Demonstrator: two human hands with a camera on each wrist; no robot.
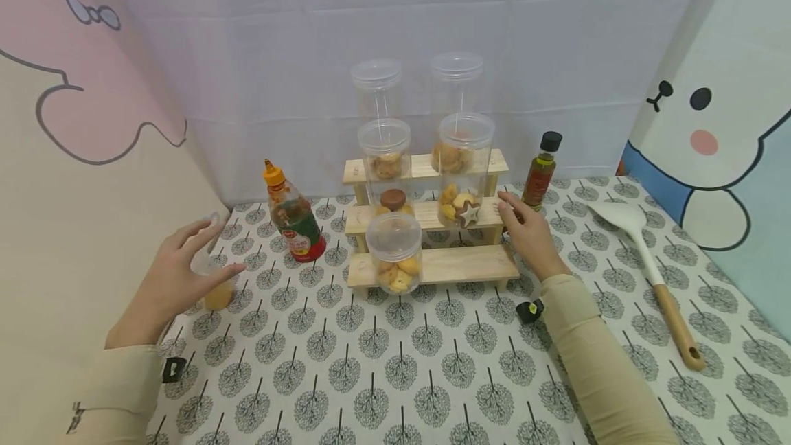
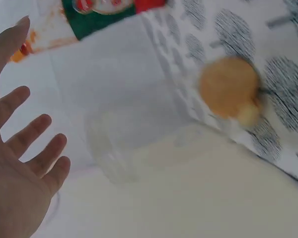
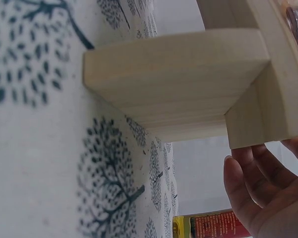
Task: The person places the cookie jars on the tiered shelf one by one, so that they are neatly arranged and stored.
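Note:
My left hand (image 1: 179, 273) is spread with its fingers apart, beside a clear lidded jar (image 1: 218, 296) of yellow-orange biscuits on the cloth at the left. In the left wrist view the jar's biscuits (image 2: 229, 88) stand apart from the hand (image 2: 25, 163). A three-step wooden rack (image 1: 466, 265) stands in the middle. My right hand (image 1: 530, 235) is at the right end of its middle step, and in the right wrist view the fingertips (image 3: 243, 156) touch the wood. Several clear jars stand on the rack, including one with a star biscuit (image 1: 467, 214) and a short one (image 1: 395, 253) on the lowest step.
A sauce bottle (image 1: 296, 222) with an orange cap stands left of the rack. Behind my right hand is a dark-capped oil bottle (image 1: 540, 177). A white spatula (image 1: 649, 259) with a wooden handle lies at the right. A tree-patterned cloth (image 1: 371, 376) covers the table.

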